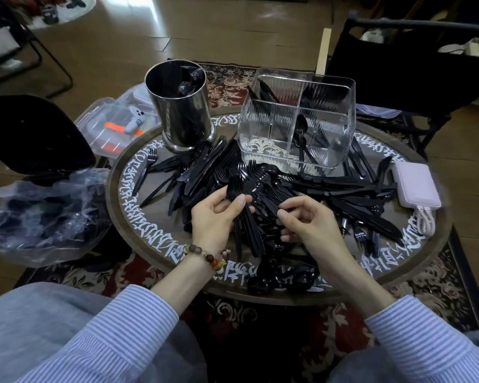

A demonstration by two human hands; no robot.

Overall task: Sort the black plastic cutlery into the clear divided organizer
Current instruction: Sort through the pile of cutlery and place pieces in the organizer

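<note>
- Black plastic cutlery [260, 183] lies heaped across the round table [127, 194], just in front of the clear divided organizer [296, 120].
- Left hand [216, 217] grips a bundle of forks [246, 186].
- Right hand [307, 219] pinches one fork from the bundle.
- A few spoons [300, 134] stand in the organizer.

Organizer [296, 120] standing on the table [138, 233], far side. Canister [179, 106] standing left of the organizer. Cutlery pile [205, 172] lying in front of the organizer. Spoons [302, 139] standing in the organizer's near-right compartment. Power bank [415, 186] lying right of the organizer, nearer the viewer.
</note>
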